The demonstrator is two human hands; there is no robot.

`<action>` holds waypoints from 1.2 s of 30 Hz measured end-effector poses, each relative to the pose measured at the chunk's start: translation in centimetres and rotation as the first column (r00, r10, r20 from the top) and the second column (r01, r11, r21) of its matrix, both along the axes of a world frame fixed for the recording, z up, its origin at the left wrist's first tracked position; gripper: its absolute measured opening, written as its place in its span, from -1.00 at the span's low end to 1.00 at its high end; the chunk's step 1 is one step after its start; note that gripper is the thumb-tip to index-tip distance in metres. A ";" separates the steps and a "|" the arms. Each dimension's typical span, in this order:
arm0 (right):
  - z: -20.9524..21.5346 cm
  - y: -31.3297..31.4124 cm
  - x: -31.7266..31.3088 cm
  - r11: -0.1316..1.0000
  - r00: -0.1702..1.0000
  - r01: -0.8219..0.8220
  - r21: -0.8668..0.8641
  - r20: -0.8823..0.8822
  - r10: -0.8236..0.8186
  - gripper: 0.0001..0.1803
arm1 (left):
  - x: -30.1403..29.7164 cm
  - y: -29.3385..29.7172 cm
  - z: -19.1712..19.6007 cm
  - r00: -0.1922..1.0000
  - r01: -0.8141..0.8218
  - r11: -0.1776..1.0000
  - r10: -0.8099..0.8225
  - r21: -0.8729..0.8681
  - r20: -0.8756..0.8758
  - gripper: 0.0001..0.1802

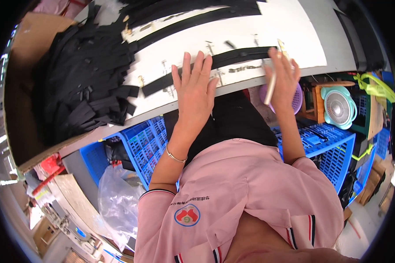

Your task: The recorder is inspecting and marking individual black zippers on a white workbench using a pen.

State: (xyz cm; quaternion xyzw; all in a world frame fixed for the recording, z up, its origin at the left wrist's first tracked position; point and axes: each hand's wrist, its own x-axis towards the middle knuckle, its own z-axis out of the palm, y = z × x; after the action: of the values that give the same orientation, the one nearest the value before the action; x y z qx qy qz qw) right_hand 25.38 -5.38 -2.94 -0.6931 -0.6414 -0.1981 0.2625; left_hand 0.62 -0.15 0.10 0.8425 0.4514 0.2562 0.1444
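Our left hand point(193, 87) flat, fingers apart, on one black strip point(206, 65); right hand point(283, 79) fingers clamped on a pale stick point(271, 87); two blue crates point(140, 144) at lower centre, contents unclear.

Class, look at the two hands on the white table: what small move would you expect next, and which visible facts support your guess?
Probably the right hand draws its pale stick along the black strip. The left hand lies flat, fingers spread, pinning that strip to the white table, while the right hand holds the stick at the strip's other end. A pile of black strips lies to the left.
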 end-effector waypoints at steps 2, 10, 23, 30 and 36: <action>0.3 -0.4 0.9 0.998 1.000 0.004 -0.055 -0.016 -0.005 -0.48 | -1.3 -1.0 -0.3 0.999 -0.032 0.999 0.032 0.007 -0.021 -0.40; 0.0 -0.2 0.8 0.999 0.999 -0.034 -0.024 0.004 0.034 -0.56 | -6.2 -1.5 -0.2 0.965 -0.258 0.966 0.259 0.034 -0.044 -0.32; 1.9 1.0 1.1 0.998 1.000 -0.008 -0.063 -0.004 0.008 -0.69 | -7.1 -2.0 -0.6 0.945 -0.326 0.946 0.326 0.002 -0.017 -0.33; 4.8 4.0 -7.3 0.971 0.741 -0.237 -0.015 -0.650 0.171 -0.71 | -7.3 -1.8 -1.3 0.946 -0.324 0.945 0.325 0.047 -0.008 -0.35; 5.9 6.9 -13.6 0.829 0.255 -0.559 0.010 -0.949 0.183 -0.74 | -7.0 -1.8 -1.1 0.944 -0.326 0.943 0.328 0.060 -0.031 -0.36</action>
State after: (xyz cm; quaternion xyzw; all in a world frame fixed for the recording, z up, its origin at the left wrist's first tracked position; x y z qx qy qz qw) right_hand 11.79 1.50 2.93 -0.5380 -0.5488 0.4060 0.4945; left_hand -6.41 -1.99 -0.96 0.7645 0.5807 0.2716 0.0680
